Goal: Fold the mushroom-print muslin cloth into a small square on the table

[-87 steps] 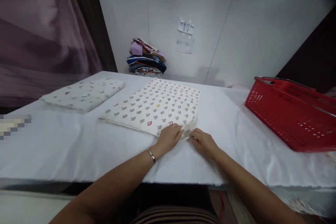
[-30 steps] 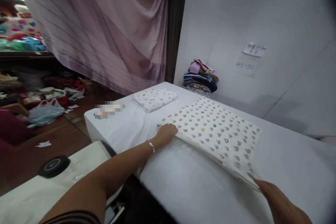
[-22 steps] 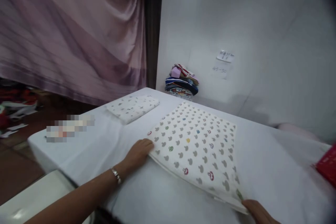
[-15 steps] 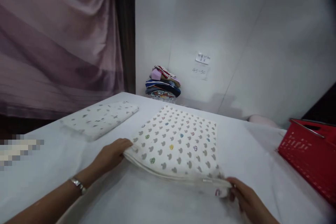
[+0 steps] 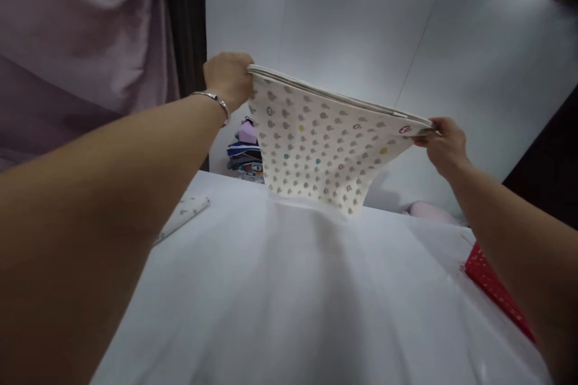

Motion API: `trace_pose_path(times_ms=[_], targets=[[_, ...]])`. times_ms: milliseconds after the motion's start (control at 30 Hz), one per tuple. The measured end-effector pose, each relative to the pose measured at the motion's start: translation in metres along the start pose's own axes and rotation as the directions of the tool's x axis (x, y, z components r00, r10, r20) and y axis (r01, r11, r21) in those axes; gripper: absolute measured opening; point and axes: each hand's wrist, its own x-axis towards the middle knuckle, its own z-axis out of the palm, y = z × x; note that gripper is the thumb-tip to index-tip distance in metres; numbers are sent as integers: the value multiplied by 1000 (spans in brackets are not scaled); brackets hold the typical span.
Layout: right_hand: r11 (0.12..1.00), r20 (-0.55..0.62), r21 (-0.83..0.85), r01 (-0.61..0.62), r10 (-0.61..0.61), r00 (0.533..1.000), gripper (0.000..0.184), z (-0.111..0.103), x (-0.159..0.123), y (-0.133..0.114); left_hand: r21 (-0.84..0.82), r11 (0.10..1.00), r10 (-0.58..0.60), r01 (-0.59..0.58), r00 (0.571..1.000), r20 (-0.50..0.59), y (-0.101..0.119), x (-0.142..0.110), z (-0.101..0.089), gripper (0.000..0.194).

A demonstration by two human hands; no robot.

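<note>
A white cloth (image 5: 316,144), printed with grey mushroom shapes and a few coloured ones, hangs folded in layers above the table. My left hand (image 5: 229,79) is closed round its upper left corner. Its upper right corner is pinched in my right hand (image 5: 445,143), which sits a little lower. Between the two hands the layered top edge is stretched and slopes down to the right. The cloth's lower edge hangs near the far side of the white-covered table (image 5: 289,289).
Behind my left forearm, part of another folded printed cloth (image 5: 185,215) shows on the table. A stack of folded fabrics (image 5: 245,150) stands beyond the table's far edge by the wall. My right forearm partly hides a red basket (image 5: 494,289).
The mushroom-print cloth lay on the table with my hands at its near edge. Both hands have raised that edge high, and the cloth now hangs from them.
</note>
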Motion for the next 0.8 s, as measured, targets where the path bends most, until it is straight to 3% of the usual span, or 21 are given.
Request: trace_pose_path(times_ms=[67,167,300,367,433,500,533,600,700,800], targets=[[1000,17,16,7,-8,1000,37,-9,-11,5,106,994,30,-13,988,-154,5,-16,-11,46],[998,82,-25,-49,51,995,29,-18,-52,26,228,965,160,-131,981,-112,3,-69,-12,40],[986,294,-78,-150,167,941,24,-20,-150,65,220,933,258,-283,956,137,-14,-170,14,32],[979,394,-93,-183,205,896,26,-20,-212,82,121,916,324,-381,885,334,-26,-230,34,32],[976,517,-134,-172,217,828,25,-23,-271,92,8,904,376,-428,804,461,-37,-289,52,32],[980,621,-153,-127,195,759,25,-29,-319,95,-61,911,376,-407,764,525,-44,-338,64,30],[981,638,-157,-116,190,746,26,-33,-336,94,-86,918,370,-387,757,539,-47,-357,66,29],[982,627,-157,-102,179,758,28,-43,-360,88,-88,935,337,-344,782,523,-51,-382,64,31],[983,614,-169,-66,158,773,29,-60,-378,74,-63,945,314,-322,830,461,-55,-399,52,32],[982,660,-191,10,121,742,28,-75,-390,61,-104,927,366,-360,806,466,-59,-408,40,35]])
